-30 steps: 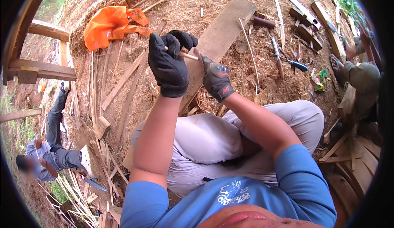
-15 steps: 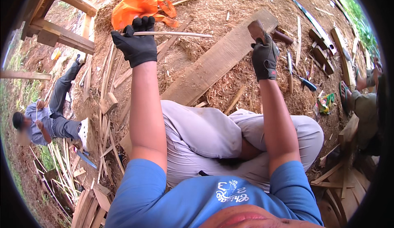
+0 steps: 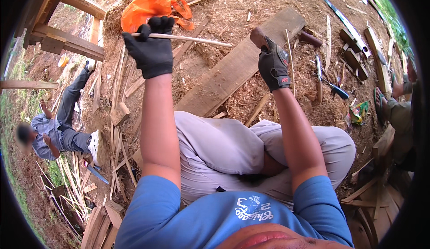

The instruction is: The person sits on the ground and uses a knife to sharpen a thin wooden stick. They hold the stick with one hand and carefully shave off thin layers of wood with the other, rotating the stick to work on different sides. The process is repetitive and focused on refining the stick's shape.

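My left hand (image 3: 149,47), in a black glove, is closed round one end of a thin pale wooden stick (image 3: 197,39). The stick points right, over the ground and the wide plank. In my right hand (image 3: 274,65), also gloved in black, is a small brown flat piece (image 3: 258,37) whose kind I cannot make out. It sticks out past the fingers toward the stick's free tip, with a gap between them. Below both hands lies the wide wooden plank (image 3: 242,65), reaching back from my crossed legs.
An orange bag (image 3: 145,9) lies beyond my left hand. On the right are a long saw (image 3: 345,23), wooden blocks (image 3: 356,65) and a blue-handled tool (image 3: 339,91). A person (image 3: 58,135) sits at the left; another's legs (image 3: 398,108) show at the right. Shavings cover the ground.
My right hand has moved left with the brown piece, nearer the stick's tip, uncovering a thin strip on the ground. My left hand has barely moved. The person at left has shifted their arms.
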Motion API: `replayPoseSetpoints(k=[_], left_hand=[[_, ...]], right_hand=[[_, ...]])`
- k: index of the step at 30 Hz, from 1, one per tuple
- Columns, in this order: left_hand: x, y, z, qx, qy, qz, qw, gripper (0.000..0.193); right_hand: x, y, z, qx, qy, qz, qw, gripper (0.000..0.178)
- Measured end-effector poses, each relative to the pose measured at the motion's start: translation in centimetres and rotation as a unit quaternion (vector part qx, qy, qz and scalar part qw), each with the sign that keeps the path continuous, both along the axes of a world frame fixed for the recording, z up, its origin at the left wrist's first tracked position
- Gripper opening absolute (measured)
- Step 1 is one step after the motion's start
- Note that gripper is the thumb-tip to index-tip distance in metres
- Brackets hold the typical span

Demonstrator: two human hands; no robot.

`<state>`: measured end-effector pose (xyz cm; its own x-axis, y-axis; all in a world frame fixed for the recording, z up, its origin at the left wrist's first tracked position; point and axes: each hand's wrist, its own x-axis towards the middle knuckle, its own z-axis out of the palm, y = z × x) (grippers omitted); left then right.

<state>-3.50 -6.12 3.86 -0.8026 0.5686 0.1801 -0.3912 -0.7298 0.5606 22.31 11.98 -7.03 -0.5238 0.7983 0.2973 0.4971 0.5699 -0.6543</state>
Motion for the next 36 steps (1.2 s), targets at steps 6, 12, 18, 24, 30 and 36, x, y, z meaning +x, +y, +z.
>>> replayPoseSetpoints(k=[6,12,18,24,30,36], left_hand=[[7.5,5.5,-1.4,-0.162,0.187,0.08,0.966,0.055],[7.1,4.6,-0.5,-0.224,0.327,0.039,0.917,0.037],[8.7,3.8,2.5,-0.084,0.281,0.114,0.949,0.035],[12.4,4.2,-1.5,-0.234,0.371,0.076,0.895,0.055],[12.4,4.9,2.9,-0.127,0.492,0.231,0.83,0.058],[12.1,6.0,0.0,-0.226,0.47,0.043,0.852,0.041]], right_hand=[[-0.2,-0.6,0.0,-0.027,-0.013,0.019,0.999,0.032],[-0.4,-0.1,-1.0,-0.021,-0.042,0.015,0.999,0.033],[-0.3,0.1,-0.9,-0.014,-0.053,0.019,0.998,0.033],[-0.8,-0.7,-0.9,-0.027,-0.057,0.025,0.998,0.034],[-0.1,-0.3,-1.1,-0.013,-0.061,0.016,0.998,0.033],[-0.4,0.1,-1.7,-0.019,-0.05,0.026,0.998,0.034]])
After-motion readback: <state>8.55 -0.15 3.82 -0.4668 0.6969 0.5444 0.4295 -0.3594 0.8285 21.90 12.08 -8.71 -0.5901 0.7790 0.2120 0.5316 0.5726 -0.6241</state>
